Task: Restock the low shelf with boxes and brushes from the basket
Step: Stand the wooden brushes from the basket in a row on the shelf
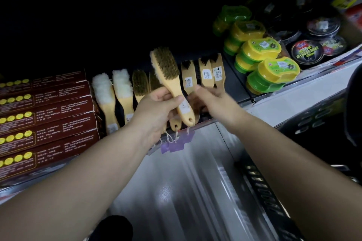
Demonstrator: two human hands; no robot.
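My left hand [156,109] grips the handle of a wooden brush [168,72] with brown bristles, held up tilted in front of the low shelf. Under it the same hand seems to hold a second brush handle [175,123] with string loops and purple tags hanging down. My right hand [211,100] reaches into the row of shelved brushes [121,92], its fingers among the wooden handles [207,73]; what they touch is hidden. Dark red boxes [47,115] with yellow dots lie stacked at the left of the shelf. The basket is not in view.
Green and yellow oval tubs [266,60] stand in stacks to the right of the brushes, with round black tins [307,53] beyond them. A metal shelf edge [195,162] runs below my arms. The shelf's back is dark.
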